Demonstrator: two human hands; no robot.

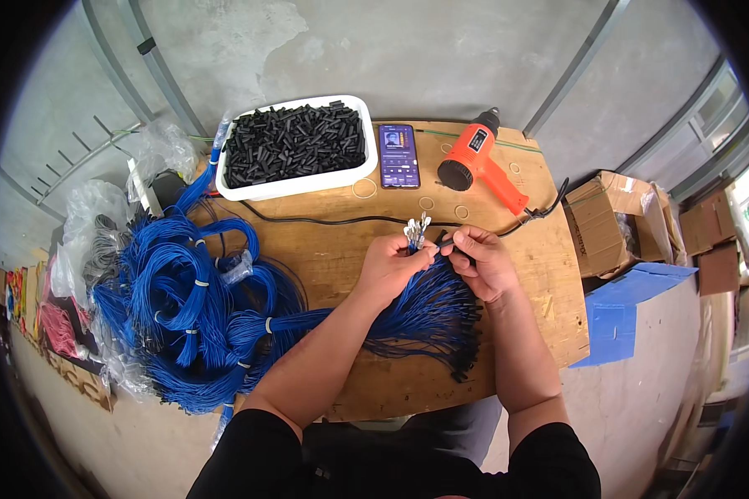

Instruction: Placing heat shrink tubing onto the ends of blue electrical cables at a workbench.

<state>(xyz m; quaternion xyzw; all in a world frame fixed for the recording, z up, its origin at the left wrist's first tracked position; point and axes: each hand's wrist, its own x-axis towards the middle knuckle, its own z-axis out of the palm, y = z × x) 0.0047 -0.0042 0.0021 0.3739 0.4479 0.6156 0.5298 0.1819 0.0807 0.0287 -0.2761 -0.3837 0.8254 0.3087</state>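
Note:
My left hand (394,268) is closed round a small bunch of blue wires, whose silvery metal terminals (417,229) stick up above the fingers. Close beside it, the thumb and fingers of my right hand (484,264) pinch a short black sleeve (448,244) near the tip of one wire. Below both hands, many blue wires (416,320) fan out across the wooden table, with black sleeves (466,349) on their ends. They run left to a large coiled heap of blue wire bundles (195,291), bound with pale ties.
A white tray (369,141) full of short black sleeves stands at the back. Beside it lie a phone (399,156) and an orange heat gun (480,162), its black cord (308,219) crossing the table (549,283). Cardboard boxes (607,220) stand right, plastic bags (96,224) left.

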